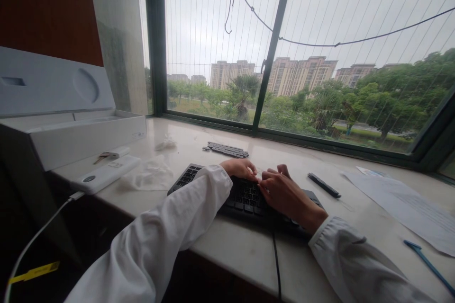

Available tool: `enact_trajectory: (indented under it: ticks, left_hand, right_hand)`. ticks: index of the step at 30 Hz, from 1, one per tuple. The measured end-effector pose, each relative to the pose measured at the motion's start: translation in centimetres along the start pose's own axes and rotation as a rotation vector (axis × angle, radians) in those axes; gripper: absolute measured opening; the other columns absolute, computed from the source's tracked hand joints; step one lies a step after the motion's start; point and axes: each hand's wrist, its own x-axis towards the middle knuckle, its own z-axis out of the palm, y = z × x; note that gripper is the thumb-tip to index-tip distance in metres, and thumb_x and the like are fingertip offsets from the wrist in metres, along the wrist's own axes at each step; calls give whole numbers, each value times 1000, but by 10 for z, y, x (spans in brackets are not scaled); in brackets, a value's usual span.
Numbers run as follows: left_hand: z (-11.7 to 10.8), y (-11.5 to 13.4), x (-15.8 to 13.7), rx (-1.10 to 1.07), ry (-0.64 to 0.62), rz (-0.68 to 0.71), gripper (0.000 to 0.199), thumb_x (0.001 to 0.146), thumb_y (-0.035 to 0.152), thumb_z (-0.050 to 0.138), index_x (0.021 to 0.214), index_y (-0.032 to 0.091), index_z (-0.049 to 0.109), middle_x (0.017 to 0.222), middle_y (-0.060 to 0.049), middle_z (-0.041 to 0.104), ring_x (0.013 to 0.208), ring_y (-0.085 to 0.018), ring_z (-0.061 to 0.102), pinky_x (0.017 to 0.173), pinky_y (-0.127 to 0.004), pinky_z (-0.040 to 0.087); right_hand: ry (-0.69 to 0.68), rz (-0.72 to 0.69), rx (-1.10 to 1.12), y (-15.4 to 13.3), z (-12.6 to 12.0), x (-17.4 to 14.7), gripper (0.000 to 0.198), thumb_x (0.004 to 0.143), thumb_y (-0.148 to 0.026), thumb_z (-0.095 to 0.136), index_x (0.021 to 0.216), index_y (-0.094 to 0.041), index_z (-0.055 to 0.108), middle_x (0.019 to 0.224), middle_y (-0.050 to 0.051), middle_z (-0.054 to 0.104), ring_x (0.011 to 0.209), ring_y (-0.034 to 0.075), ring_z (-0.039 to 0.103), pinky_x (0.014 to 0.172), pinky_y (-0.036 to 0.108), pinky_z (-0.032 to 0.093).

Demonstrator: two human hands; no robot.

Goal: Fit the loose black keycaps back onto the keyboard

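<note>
A black keyboard [249, 196] lies on the pale sill, its cable running off the front edge. Both hands meet over its upper middle part. My left hand [239, 168] reaches in from the left with its fingers pressed together at the tips. Against it, my right hand [284, 195] has thumb and forefinger pinched, other fingers curled or raised. A small pale bit seems to show between the fingertips, too small to name. Behind the keyboard sit several rows of dark keycaps [227, 149].
Crumpled clear plastic [149, 175] lies left of the keyboard, near a white power bank [106, 175], keys [106, 156] and an open white box [92, 135]. To the right are a black pen-like object [324, 185], paper sheets [405, 203] and a blue stick-like tool [428, 262].
</note>
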Motion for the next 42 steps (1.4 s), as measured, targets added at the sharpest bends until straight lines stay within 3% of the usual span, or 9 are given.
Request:
enact_trajectory:
  ticks: [8,16,22,28,33,37,42]
  left_hand:
    - [-3,0,-2,127,79,-35,35,59,41,81,77,18,62,66,7,52,64,-9,47,63,-21,35]
    - [-2,3,-4,105,119,-43,41,51,37,85,79,16,63,67,6,55,65,-10,50,66,-22,39]
    - [-3,5,-8,111,127,-36,42,55,41,83,82,16,64,69,5,57,65,-10,51,66,-23,40]
    - [-9,8,-15,200,299,-70,30,77,41,67,91,15,67,75,0,64,69,-12,57,65,-22,43]
    - [-14,8,-21,367,446,-151,24,81,35,64,95,16,66,93,-5,69,85,-17,62,75,-25,46]
    - [-16,7,-27,580,635,-232,17,85,31,59,95,19,64,100,-8,69,97,-24,61,85,-32,45]
    - [-16,8,-31,764,722,-265,15,88,31,53,94,23,63,99,-7,69,96,-24,62,83,-33,45]
  right_hand:
    - [-3,-54,-101,-1,3,0,28,90,-13,48,69,-18,66,76,8,65,78,21,56,88,42,29]
    - [-90,-121,-116,-10,-7,11,22,82,-7,52,70,-16,66,80,8,67,83,22,58,93,40,28]
    - [1,-46,-36,7,-5,6,30,89,-16,50,64,-19,65,71,5,66,76,19,58,86,38,27]
    - [101,80,43,18,-7,2,30,93,-20,48,74,-21,72,76,4,68,71,15,58,81,34,27]
    - [41,100,54,10,-5,3,31,88,-22,52,61,-19,68,70,4,68,65,13,56,78,32,28]
    - [69,131,71,7,-2,4,30,86,-24,52,62,-20,69,73,4,70,66,13,57,78,32,28]
    - [42,187,81,4,1,5,27,85,-25,52,69,-19,72,75,5,72,67,14,60,80,32,29]
